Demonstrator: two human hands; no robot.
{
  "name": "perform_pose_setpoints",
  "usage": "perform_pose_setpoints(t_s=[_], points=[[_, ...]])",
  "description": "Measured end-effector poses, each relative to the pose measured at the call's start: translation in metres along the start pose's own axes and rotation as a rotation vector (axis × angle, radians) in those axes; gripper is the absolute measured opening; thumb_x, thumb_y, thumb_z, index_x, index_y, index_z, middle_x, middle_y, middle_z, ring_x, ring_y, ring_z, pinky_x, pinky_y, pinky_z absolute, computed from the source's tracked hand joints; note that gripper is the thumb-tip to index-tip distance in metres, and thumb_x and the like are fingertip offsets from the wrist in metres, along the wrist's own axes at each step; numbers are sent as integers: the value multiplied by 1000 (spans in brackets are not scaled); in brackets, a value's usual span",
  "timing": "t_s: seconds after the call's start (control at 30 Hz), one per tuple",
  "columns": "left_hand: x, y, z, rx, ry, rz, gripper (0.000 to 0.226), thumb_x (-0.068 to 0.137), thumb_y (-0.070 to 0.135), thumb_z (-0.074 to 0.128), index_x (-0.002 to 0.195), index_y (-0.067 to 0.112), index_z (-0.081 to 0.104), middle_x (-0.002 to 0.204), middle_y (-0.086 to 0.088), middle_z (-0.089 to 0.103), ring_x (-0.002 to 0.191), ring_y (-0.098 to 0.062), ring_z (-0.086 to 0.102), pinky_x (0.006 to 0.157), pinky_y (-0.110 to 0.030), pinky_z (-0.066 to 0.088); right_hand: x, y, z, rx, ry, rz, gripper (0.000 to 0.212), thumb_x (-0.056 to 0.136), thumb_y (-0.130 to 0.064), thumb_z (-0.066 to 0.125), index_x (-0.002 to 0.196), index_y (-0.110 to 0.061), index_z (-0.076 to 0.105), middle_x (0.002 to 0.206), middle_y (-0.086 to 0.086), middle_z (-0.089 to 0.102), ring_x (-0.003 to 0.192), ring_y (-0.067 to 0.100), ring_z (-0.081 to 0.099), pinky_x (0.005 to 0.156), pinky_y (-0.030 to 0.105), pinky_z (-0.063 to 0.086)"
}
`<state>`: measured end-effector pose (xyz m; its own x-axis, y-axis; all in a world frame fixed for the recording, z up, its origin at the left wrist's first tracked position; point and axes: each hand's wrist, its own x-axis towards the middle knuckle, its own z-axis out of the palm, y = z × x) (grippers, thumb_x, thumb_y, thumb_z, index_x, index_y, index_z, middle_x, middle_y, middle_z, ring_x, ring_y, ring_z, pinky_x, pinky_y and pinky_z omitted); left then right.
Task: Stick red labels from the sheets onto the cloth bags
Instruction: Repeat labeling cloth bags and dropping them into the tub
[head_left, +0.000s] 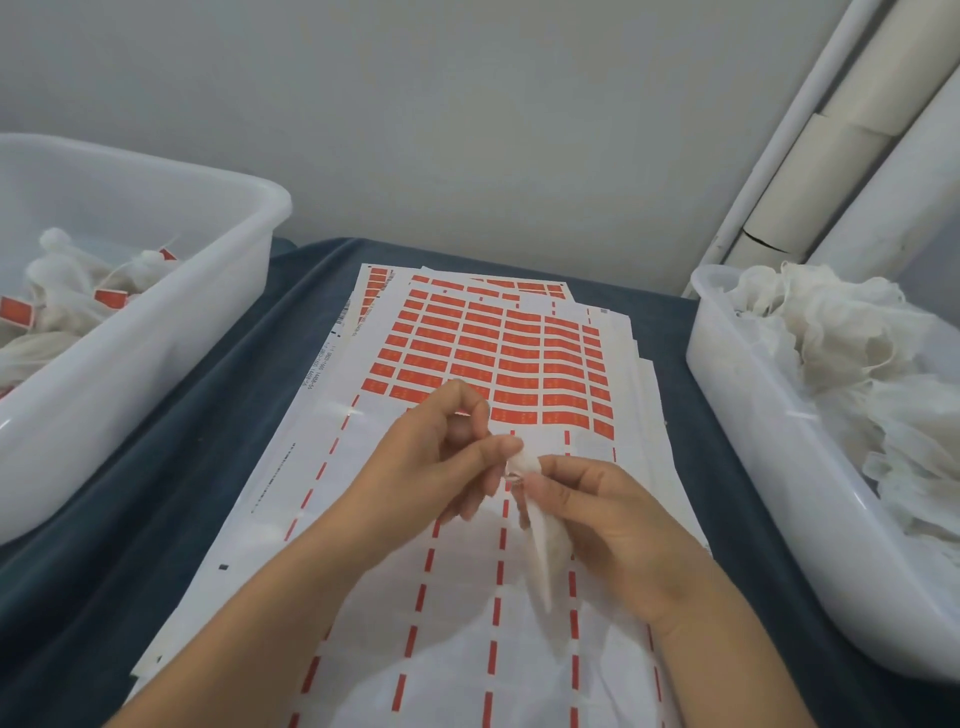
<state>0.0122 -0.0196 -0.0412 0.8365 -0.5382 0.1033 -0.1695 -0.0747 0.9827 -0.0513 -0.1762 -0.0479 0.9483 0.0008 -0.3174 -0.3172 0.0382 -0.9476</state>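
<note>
Dark blue cloth covers the table (171, 509), which stands against a plain grey wall (467, 104) with pale pipes (810, 171) running up the right corner. Down the middle of the table lies a stack of label sheets (374, 519); the top sheet carries a block of red labels (493, 358) on its far half, while the near half shows only white backing crossed by dashed red strips.

Both hands meet above the near half of that sheet. The left hand (447, 467) has its thumb and fingers curled, pinching the upper end of a small white cloth bag (537, 540). The right hand (608, 525) grips the same bag from the other side, thumb tip pressed near the top, and the bag's body hangs down between the hands towards the sheet. Something small and reddish shows at the bag's top between the fingertips, too blurred to say whether it is a label.

At the left stands a translucent white bin (156, 322) holding cloth bags with red labels on them. At the right, a second translucent bin (769, 467) is heaped with plain white cloth bags (841, 353).
</note>
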Motion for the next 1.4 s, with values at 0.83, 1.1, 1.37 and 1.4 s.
perform_pose_setpoints(t_s=[0.83, 1.1, 1.37, 1.4], points=[[1, -14, 13, 52, 17, -4, 24, 71, 47, 52, 71, 27, 65, 65, 17, 64, 60, 1, 57, 58, -7, 46, 2, 3, 10, -93, 223, -193, 25, 67, -50, 57, 84, -39, 70, 93, -16, 69, 99, 14, 63, 99, 37, 47], [6, -10, -7, -518, 98, -250, 23, 70, 34, 59, 58, 18, 69, 61, -1, 62, 52, -7, 54, 54, -15, 48, 6, 9, 12, -104, 91, -195, 32, 70, -56, 54, 100, -64, 50, 98, -36, 61, 98, 0, 61, 87, 25, 50], [7, -9, -13, -966, 285, -214, 14, 68, 20, 67, 77, 12, 72, 62, -3, 63, 49, -10, 57, 59, -19, 54, 7, 7, 13, -184, 23, -207, 42, 75, -55, 52, 109, -71, 33, 100, -27, 64, 97, -10, 58, 79, 16, 46], [7, -10, -12, -999, 289, -206, 17, 68, 20, 67, 82, 11, 71, 63, -3, 63, 51, -11, 58, 61, -20, 55, 8, 7, 13, -197, 23, -206, 42, 76, -55, 52, 109, -71, 32, 100, -26, 64, 98, -8, 58, 80, 16, 46]])
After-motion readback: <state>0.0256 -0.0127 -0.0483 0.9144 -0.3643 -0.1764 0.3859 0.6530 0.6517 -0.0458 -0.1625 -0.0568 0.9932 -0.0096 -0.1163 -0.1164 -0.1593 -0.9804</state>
